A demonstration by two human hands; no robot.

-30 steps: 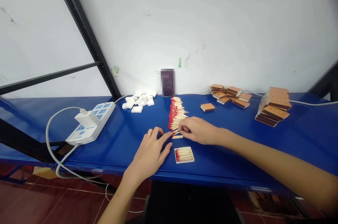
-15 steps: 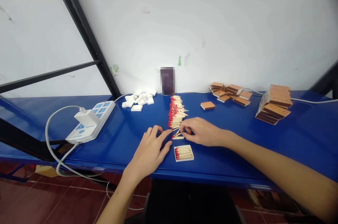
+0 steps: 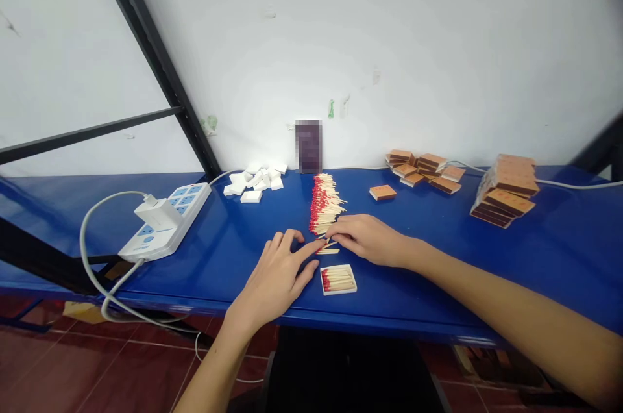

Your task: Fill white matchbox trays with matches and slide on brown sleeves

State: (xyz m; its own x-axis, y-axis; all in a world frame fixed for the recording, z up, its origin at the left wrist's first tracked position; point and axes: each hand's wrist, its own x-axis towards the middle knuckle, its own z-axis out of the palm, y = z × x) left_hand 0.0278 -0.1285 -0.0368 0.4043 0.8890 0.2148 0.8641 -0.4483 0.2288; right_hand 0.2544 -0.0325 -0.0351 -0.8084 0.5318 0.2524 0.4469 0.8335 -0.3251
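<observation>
A long pile of red-headed matches (image 3: 325,205) runs back across the blue table. At its near end, my right hand (image 3: 367,239) pinches a match between thumb and fingertips; the fingers partly hide it. My left hand (image 3: 275,276) is open on the left, its index finger stretched to the match heads and its thumb apart, lower down. A few loose matches (image 3: 328,251) lie flat just below the fingertips. Nearer the table edge sits a white matchbox tray (image 3: 339,292) with a row of matches in it, heads to the left.
White empty trays (image 3: 251,196) are heaped at the back left. Brown matchbox sleeves (image 3: 422,164) lie at the back right, with one single sleeve (image 3: 383,192) apart and a tall stack (image 3: 509,186) farther right. A power strip (image 3: 165,225) with a cable stands left.
My right hand has moved slightly left, bringing its fingertips to my left index finger. My left index finger has dipped a little toward the match heads. The tray stays in place.
</observation>
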